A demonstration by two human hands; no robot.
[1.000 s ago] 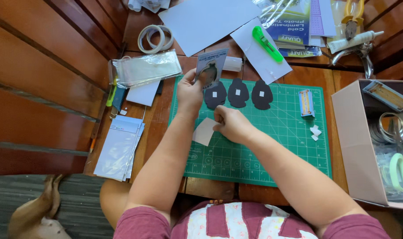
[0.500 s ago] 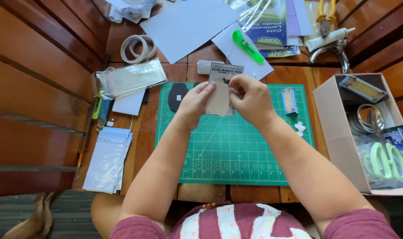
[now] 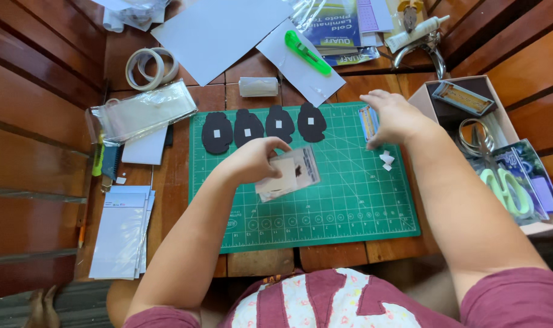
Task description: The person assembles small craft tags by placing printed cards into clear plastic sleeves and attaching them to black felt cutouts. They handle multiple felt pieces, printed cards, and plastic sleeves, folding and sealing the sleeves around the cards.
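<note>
My left hand (image 3: 252, 161) holds a small clear packet with pale card inside (image 3: 288, 175) above the green cutting mat (image 3: 325, 212). My right hand (image 3: 395, 116) is at the mat's right edge, fingers touching a small blue-striped pad of foam stickers (image 3: 368, 121). Several black cut-out shapes (image 3: 264, 126), each with a white square on it, lie in a row along the mat's far edge. A few loose white squares (image 3: 386, 160) lie just below my right hand.
A green utility knife (image 3: 308, 53) lies on white paper beyond the mat. Tape rolls (image 3: 150, 65) and a clear plastic bag (image 3: 144, 112) sit far left. A cardboard box (image 3: 534, 226) with green-handled scissors (image 3: 502, 185) stands right. White sheets (image 3: 121, 234) lie near left.
The hands were together at the mat's far edge; now they have parted. The left drew the packet toward me, the right moved to the sticker pad. The row of black shapes is uncovered.
</note>
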